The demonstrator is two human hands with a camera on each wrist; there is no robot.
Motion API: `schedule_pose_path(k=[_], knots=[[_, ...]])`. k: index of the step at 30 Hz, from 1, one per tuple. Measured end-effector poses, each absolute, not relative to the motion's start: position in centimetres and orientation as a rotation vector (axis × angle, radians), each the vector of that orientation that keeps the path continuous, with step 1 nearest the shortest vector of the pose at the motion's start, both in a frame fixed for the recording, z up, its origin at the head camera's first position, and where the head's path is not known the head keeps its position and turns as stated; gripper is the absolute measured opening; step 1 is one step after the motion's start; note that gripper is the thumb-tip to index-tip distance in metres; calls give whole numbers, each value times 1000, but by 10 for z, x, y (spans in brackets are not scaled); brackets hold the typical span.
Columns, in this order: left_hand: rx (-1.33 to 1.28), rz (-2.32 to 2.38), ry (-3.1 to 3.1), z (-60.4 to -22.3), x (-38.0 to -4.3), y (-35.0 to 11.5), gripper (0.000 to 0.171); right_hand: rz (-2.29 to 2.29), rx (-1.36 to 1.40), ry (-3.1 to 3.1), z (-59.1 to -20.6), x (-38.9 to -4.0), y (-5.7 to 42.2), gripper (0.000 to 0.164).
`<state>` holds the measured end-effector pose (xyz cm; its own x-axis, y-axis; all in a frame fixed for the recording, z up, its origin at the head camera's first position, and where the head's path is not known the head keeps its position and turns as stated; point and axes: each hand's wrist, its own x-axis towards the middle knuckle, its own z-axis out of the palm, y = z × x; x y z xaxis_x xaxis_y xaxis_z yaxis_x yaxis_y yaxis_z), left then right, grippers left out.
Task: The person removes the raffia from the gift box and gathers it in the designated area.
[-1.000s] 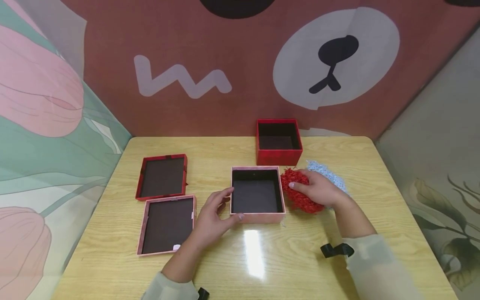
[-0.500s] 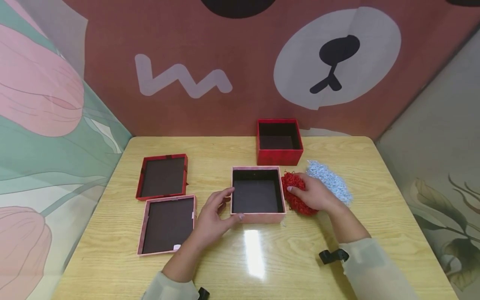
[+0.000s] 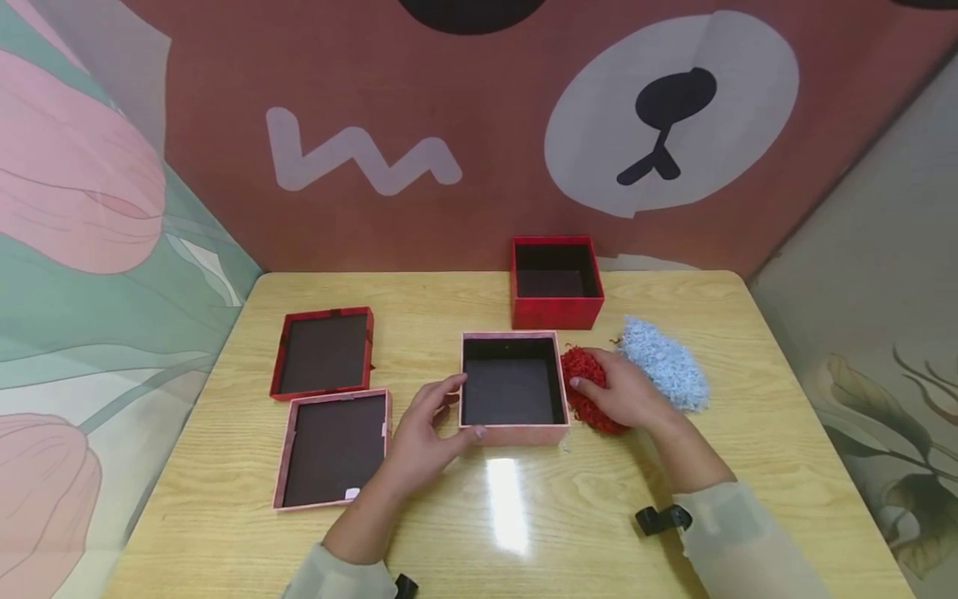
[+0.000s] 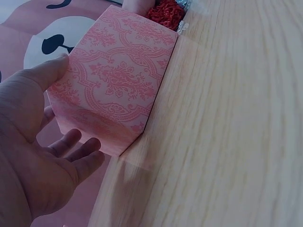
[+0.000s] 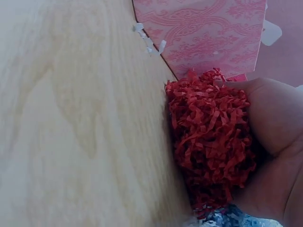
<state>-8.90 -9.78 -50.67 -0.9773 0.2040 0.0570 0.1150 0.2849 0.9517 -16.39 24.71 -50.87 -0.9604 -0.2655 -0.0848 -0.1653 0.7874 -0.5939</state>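
A pink patterned box (image 3: 516,435) with a dark inside stands in the middle of the table. At its near left corner is my left hand (image 3: 423,441), thumb at the front rim and index fingertip at the left rim. The other fingers are loosely bent beside the box in the left wrist view. My right hand (image 3: 629,391) grips a clump of red shredded paper (image 3: 584,366) against the table, just right of the pink box. The right wrist view shows the red shredded paper (image 5: 210,127) close to the pink box's side (image 5: 203,38).
Light blue shredded paper (image 3: 666,366) lies right of my right hand. An open red box (image 3: 557,314) stands behind the pink one. At left lie a red lid (image 3: 322,353) and a pink lid (image 3: 337,453), insides up. Small white scraps (image 5: 151,40) lie by the pink box.
My right hand has shifted slightly left and nearer with the red shredded paper, uncovering more of the blue paper, which sits slightly farther right. My left hand has stayed at the box.
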Motion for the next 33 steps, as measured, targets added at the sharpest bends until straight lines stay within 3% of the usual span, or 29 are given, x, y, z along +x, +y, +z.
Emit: schedule_pose_path(k=[11, 20, 33], knots=[[288, 1784, 2458, -508, -89, -99, 77, -927, -283, 2803, -509, -161, 249, 68], [299, 1822, 2433, -509, -88, -97, 78, -935, -252, 2797, -503, -158, 249, 87], [337, 1824, 2452, -506, -88, -100, 75, -984, -325, 2809, -490, -151, 253, 87]])
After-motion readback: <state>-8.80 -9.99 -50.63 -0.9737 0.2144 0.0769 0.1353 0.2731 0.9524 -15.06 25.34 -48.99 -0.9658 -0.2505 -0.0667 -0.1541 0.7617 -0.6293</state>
